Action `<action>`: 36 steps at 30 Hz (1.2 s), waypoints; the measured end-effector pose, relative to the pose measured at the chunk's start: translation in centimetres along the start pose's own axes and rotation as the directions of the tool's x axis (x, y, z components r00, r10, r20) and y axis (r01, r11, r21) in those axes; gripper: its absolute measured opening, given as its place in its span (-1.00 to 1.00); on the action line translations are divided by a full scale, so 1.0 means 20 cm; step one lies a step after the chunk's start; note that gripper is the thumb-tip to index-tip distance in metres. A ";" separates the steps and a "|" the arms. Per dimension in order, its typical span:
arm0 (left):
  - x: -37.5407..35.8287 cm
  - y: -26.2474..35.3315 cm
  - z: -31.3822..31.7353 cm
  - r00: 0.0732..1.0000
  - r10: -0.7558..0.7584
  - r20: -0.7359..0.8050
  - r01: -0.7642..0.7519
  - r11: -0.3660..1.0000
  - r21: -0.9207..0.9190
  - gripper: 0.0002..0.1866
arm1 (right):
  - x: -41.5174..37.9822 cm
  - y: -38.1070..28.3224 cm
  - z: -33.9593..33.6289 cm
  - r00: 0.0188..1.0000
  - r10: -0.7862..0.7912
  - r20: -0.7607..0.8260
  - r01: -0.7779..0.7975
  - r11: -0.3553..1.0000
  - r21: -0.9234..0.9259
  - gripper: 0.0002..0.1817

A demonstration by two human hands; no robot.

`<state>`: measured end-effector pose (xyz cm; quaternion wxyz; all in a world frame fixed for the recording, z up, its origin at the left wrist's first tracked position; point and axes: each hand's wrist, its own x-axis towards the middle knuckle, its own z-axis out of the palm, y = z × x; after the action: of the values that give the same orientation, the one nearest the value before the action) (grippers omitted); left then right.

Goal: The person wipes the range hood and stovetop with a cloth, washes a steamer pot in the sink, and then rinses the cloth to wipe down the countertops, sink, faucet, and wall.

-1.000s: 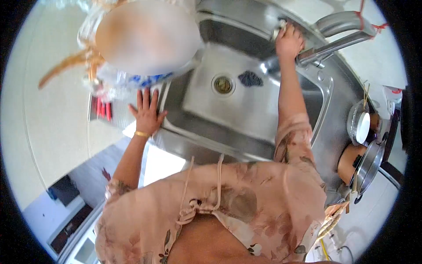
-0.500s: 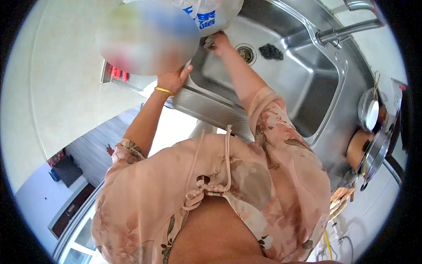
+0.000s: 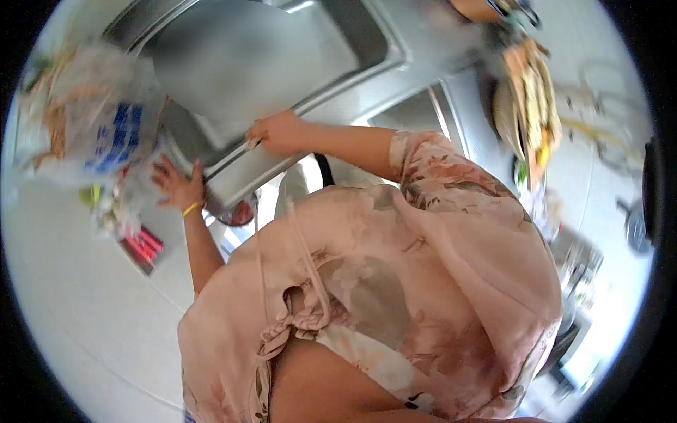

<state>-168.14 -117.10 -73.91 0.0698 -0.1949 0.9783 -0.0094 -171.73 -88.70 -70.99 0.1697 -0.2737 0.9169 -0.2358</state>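
My left hand (image 3: 178,185), with a gold bracelet on its wrist, has its fingers spread at the left corner of the steel sink (image 3: 345,106). Right beside its fingertips stands a translucent plastic bag (image 3: 116,134) with blue print and bulky contents. My right hand (image 3: 278,132) is curled closed over the sink's front rim. A small pale bit shows at its fingertips; I cannot tell what it is. A blurred oval hides much of the sink basin.
A red-handled set of items (image 3: 143,247) lies on the pale counter left of me. Wooden boards (image 3: 536,106) stand upright at the right, past the sink's drainboard. Part of a brown pot (image 3: 474,10) shows at the top.
My view has swung to the right. My right hand has come out of the basin to the front rim. My left hand now has its fingers spread near the bag.
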 end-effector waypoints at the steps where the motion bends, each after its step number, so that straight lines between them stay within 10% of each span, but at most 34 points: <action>1: 0.01 0.01 0.00 1.000 -0.007 0.006 0.007 1.000 0.019 -0.02 | -0.10 0.17 -0.06 0.992 0.125 -0.017 -0.125 0.992 -0.034 -0.75; 5: 0.03 0.03 0.00 0.999 -0.037 0.034 0.035 0.998 0.058 -0.02 | -0.50 0.70 -0.32 0.787 0.350 -0.509 -0.443 0.893 -0.072 -0.72; 7: 0.04 0.02 0.00 0.998 -0.048 0.051 0.044 0.996 0.072 -0.02 | -0.75 0.73 -0.42 0.388 0.586 -0.712 -0.384 0.805 0.453 -0.66; 11: 0.07 0.02 0.02 0.998 -0.052 0.047 0.047 0.994 0.096 0.00 | -1.64 0.91 -0.38 -0.226 0.893 -0.389 -0.197 0.349 0.916 -0.58; 16: 0.11 -0.01 0.07 0.998 -0.059 0.030 0.051 0.973 0.225 -0.01 | -2.79 1.22 -0.04 -0.692 0.607 -0.391 -0.416 0.108 0.903 -0.48; 18: 0.14 -0.04 0.06 0.999 0.005 0.038 -0.016 0.959 0.283 -0.02 | -2.78 1.41 -0.06 -0.730 0.641 -0.239 -0.566 -0.369 0.738 -0.51; 20: 0.19 -0.13 0.13 0.993 0.104 -0.062 -0.089 0.974 0.207 -0.02 | -2.31 1.59 -0.13 -0.771 0.456 -0.443 -0.636 -0.557 0.534 -0.57; 24: 0.36 -0.37 0.39 0.789 0.453 -0.415 -0.396 0.892 0.219 -0.01 | -1.53 1.63 -0.35 -0.427 0.413 -0.804 -0.884 -0.003 0.468 -0.77; 25: 0.32 -0.28 0.30 0.907 0.331 -0.258 -0.286 0.938 0.198 0.00 | -1.38 1.67 -0.36 -0.319 0.315 -0.894 -0.920 0.123 0.371 -0.77; 26: 0.20 -0.09 0.12 0.979 0.186 -0.088 -0.166 0.967 0.191 0.00 | -1.24 1.63 -0.42 -0.146 0.631 -0.762 -0.907 0.222 0.358 -0.77; 27: 0.10 0.05 -0.02 0.996 0.024 0.085 -0.041 0.977 0.208 0.01 | -1.08 1.55 -0.49 0.011 0.470 -0.883 -0.874 0.434 0.220 -0.77; 30: 0.25 -0.13 0.14 0.992 0.088 0.087 -0.106 0.965 0.241 0.02 | -0.73 1.33 -0.56 0.370 0.356 -0.858 -0.455 0.875 0.167 -0.73; 33: 0.26 -0.12 0.17 0.992 0.073 0.106 -0.102 0.947 0.304 0.07 | -0.87 1.35 -0.66 0.232 0.502 -0.833 -0.145 0.865 0.481 -0.75; 36: 0.24 -0.09 0.19 0.995 -0.012 0.098 -0.016 0.960 0.280 0.05 | -1.39 1.73 -0.59 0.072 0.333 -0.940 -0.587 0.776 0.230 -0.74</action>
<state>-171.30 -120.64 -78.15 0.1450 -0.1823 0.9627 -0.1379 -169.49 -42.89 -74.27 -0.3837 0.2171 0.8783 -0.1852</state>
